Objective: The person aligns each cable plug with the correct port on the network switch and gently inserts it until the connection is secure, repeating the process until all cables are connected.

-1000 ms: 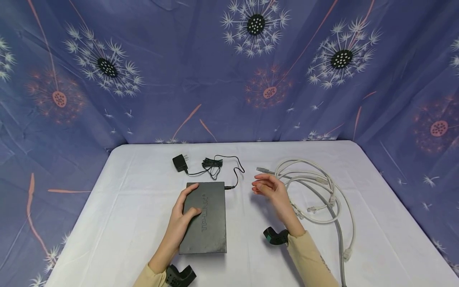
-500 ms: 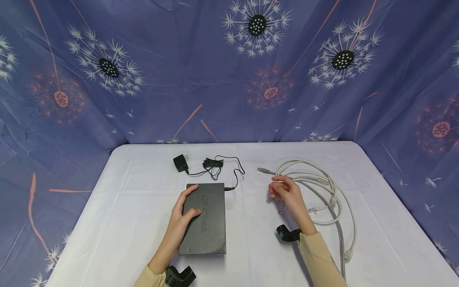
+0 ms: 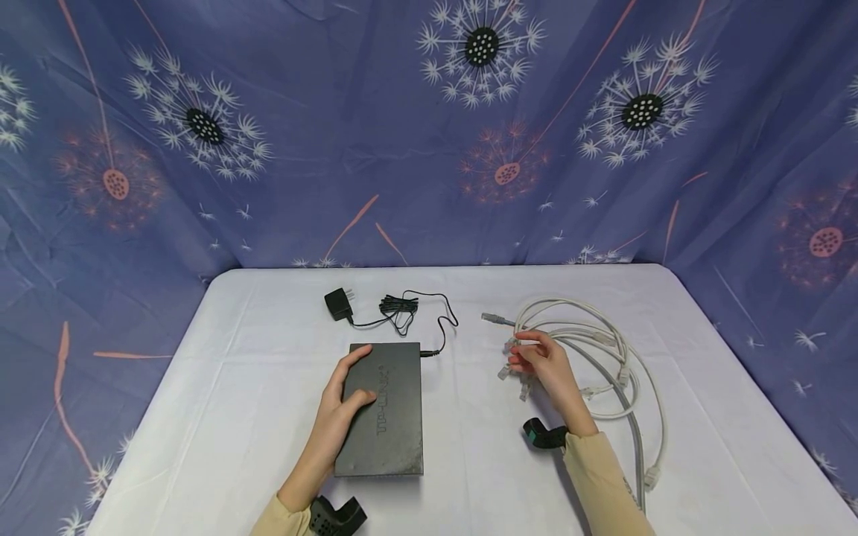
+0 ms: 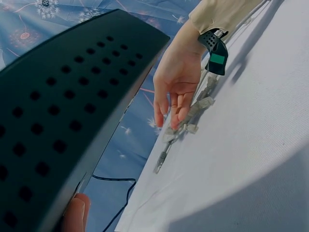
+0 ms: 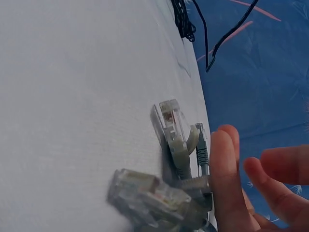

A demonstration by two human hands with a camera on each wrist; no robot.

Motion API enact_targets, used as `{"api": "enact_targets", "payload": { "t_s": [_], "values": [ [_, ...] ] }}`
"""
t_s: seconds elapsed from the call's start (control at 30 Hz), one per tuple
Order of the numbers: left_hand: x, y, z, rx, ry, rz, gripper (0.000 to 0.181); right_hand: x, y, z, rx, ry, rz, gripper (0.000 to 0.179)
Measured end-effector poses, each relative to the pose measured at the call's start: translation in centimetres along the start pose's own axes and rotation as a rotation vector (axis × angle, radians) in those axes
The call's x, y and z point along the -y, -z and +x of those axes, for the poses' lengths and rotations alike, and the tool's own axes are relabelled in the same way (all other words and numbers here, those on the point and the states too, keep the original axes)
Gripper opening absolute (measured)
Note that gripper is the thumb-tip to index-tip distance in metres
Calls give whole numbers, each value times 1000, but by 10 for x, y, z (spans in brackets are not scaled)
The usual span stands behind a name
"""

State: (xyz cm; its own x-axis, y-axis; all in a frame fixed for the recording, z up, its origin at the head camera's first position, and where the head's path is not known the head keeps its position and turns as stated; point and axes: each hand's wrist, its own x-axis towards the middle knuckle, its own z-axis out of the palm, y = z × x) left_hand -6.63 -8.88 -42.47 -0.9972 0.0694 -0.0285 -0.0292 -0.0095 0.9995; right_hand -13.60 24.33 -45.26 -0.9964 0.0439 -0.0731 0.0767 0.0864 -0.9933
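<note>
we see the left hand (image 3: 328,417) gripping the left side of a flat, dark-grey rectangular box (image 3: 398,435) near the middle of a white-covered table (image 3: 201,402). the right hand (image 3: 550,376), fingers loosely bent and apart, is beside clear plastic plugs (image 5: 174,126) of coiled pale cables (image 3: 622,346); contact we cannot tell. a thin black cord (image 3: 440,320) joins box and black adapter (image 3: 338,304).
</note>
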Motion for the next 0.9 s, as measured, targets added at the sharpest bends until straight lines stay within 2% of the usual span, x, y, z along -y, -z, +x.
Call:
{"api": "enact_targets", "payload": {
  "t_s": [0.3, 0.57, 0.9],
  "values": [
    [2, -1, 1, 3, 15, 7, 64, 0, 3, 4, 35, -41, -56, 36],
    [2, -2, 1, 4, 12, 2, 63, 2, 2, 8, 33, -60, -39, 36],
    [3, -2, 1, -10, 10, 9, 63, 1, 2, 6, -74, -64, 35, 29]
  ]
}}
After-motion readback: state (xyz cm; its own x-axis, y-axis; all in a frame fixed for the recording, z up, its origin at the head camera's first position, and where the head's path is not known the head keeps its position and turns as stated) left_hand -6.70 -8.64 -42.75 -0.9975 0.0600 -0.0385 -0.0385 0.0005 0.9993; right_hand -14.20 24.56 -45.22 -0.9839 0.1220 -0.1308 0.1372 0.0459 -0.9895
